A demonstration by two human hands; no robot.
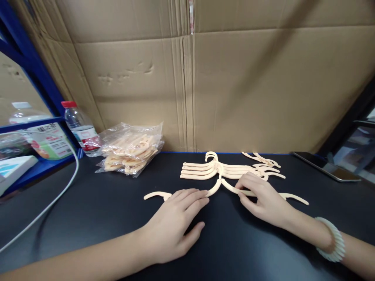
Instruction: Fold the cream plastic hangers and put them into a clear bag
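Observation:
A cream folding clothes hanger (pixel 215 188) lies on the black tabletop, its two arms spread sideways from a middle joint. My left hand (pixel 178 222) lies over its left arm with fingers stretched out and the thumb apart. That hand covers part of the arm, whose curved end (pixel 156 195) shows beyond it. On the other side, my right hand (pixel 260 199) pinches the right arm between thumb and fingers. Just behind, several similar hanger pieces (pixel 199 171) lie lined up in a row, with hooks (pixel 211 155) pointing to the back.
A clear plastic bag (pixel 131 146) of cream pieces lies at the back left, near a red-capped bottle (pixel 82 128). More loose curved pieces (pixel 260 159) lie at the back right, left of a dark phone-like slab (pixel 325 167). A white cable (pixel 52 203) crosses the left side; cardboard (pixel 249 89) stands behind.

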